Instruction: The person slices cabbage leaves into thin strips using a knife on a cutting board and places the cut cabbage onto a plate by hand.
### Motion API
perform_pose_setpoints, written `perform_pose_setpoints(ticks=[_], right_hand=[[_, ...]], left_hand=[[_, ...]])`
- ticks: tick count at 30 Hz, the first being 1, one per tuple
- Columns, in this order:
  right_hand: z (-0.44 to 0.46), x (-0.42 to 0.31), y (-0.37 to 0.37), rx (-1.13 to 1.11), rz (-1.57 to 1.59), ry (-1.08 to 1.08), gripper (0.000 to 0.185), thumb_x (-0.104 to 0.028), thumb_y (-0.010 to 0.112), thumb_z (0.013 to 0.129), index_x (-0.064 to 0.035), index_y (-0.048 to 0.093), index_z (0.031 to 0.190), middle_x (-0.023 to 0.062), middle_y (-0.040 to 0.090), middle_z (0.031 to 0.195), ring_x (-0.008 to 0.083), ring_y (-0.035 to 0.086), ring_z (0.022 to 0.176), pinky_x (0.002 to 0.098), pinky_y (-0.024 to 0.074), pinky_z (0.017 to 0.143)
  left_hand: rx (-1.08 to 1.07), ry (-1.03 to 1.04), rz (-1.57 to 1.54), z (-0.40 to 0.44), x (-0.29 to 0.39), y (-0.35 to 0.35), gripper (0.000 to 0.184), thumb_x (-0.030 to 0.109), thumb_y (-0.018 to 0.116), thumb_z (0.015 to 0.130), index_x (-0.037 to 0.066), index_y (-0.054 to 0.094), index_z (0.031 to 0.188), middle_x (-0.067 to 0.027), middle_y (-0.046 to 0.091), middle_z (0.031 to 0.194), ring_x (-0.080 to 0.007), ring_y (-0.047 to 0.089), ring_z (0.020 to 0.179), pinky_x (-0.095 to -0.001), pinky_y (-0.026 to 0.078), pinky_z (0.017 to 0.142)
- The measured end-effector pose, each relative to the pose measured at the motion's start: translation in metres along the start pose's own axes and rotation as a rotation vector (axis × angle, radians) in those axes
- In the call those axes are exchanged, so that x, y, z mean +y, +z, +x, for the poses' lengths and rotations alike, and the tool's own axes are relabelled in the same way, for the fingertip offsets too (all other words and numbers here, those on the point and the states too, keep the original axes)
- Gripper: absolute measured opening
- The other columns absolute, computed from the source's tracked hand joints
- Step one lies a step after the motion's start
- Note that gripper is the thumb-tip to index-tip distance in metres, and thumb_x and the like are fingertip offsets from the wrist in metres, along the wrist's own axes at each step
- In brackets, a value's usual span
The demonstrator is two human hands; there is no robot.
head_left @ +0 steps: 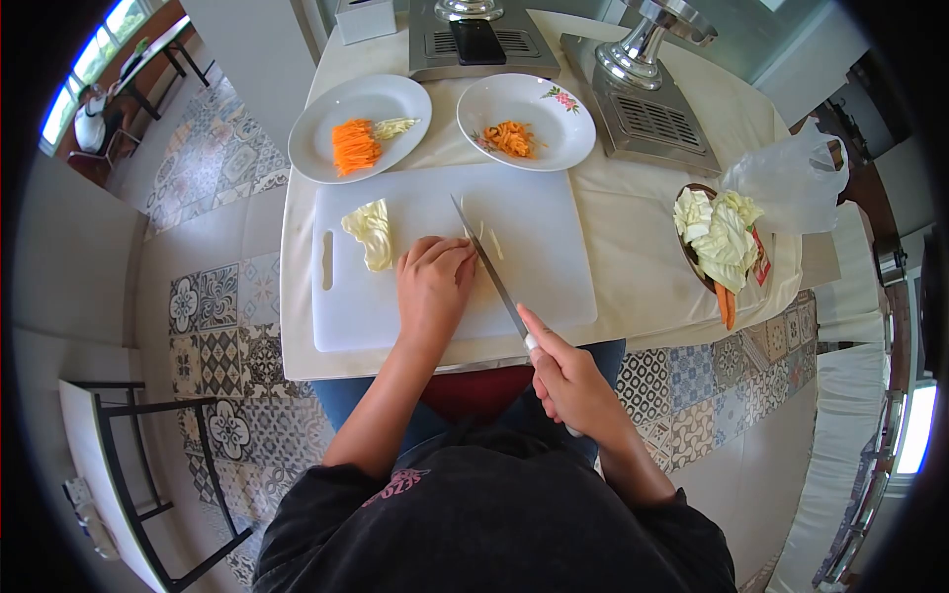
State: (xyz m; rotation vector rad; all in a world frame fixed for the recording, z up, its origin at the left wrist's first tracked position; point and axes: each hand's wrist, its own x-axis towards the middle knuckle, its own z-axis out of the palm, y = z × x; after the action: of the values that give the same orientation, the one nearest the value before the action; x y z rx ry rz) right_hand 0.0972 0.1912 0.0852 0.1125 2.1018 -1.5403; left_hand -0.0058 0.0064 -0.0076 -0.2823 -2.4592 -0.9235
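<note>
My right hand [570,381] grips a kitchen knife [501,285] by its white handle, its blade slanting up and left across the white cutting board [544,296]. Curled fingertips of my left hand [435,282] press down on the board right beside the blade, on a piece of cabbage that they mostly hide. Thin pale cabbage strips [496,244] lie just right of the blade. Left of my left hand rests a larger cabbage leaf piece [372,235], touched by neither hand.
Behind the board, one white plate [311,128] holds carrot sticks [355,146] and pale strips; a flowered plate [563,138] holds shredded carrot [512,139]. A bowl of cabbage [720,237] with carrot stands right, near a plastic bag [791,178]. Metal appliances and a phone [477,42] are farther back.
</note>
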Motion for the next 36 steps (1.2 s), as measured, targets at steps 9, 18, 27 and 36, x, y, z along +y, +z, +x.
perform_pose_setpoints(ticks=[9,18,27,36], right_hand=[[0.030,0.012,0.009,0.100,-0.121,-0.201,0.051,-0.010,0.046,0.103,-0.0102,0.040,0.153,0.0300,0.068,0.116,0.0340,0.066,0.075,0.0380,0.0519,0.078],[0.010,0.029,0.016,0.191,-0.318,-0.398,0.051,-0.011,0.049,0.102,-0.0106,0.042,0.152,0.0284,0.067,0.095,0.0462,0.065,0.082,0.0445,0.0518,0.078],[-0.038,0.021,-0.001,0.119,-0.304,-0.215,0.050,-0.016,0.049,0.103,-0.0168,0.041,0.153,0.0305,0.064,0.086,0.0473,0.065,0.083,0.0402,0.0528,0.076],[-0.062,0.013,-0.015,0.054,-0.209,-0.007,0.049,-0.017,0.048,0.104,-0.0173,0.042,0.152,0.0296,0.063,0.082,0.0457,0.063,0.076,0.0340,0.0489,0.072]], left_hand=[[-0.007,0.014,-0.018,0.000,0.001,-0.003,0.009,0.012,0.073,0.084,0.008,0.076,0.092,-0.0015,0.075,0.103,-0.0243,0.065,0.104,-0.0406,0.046,0.089],[-0.008,0.012,0.027,-0.001,0.003,-0.005,0.005,0.011,0.071,0.083,0.007,0.069,0.087,-0.0031,0.074,0.105,-0.0261,0.064,0.106,-0.0425,0.046,0.089],[-0.002,0.006,0.011,-0.001,0.005,-0.006,0.007,0.011,0.071,0.085,0.008,0.070,0.091,-0.0034,0.074,0.105,-0.0268,0.063,0.107,-0.0426,0.046,0.091],[0.002,0.024,0.007,-0.002,0.003,-0.003,0.007,0.011,0.071,0.085,0.007,0.071,0.091,-0.0043,0.074,0.106,-0.0273,0.064,0.107,-0.0422,0.047,0.091]])
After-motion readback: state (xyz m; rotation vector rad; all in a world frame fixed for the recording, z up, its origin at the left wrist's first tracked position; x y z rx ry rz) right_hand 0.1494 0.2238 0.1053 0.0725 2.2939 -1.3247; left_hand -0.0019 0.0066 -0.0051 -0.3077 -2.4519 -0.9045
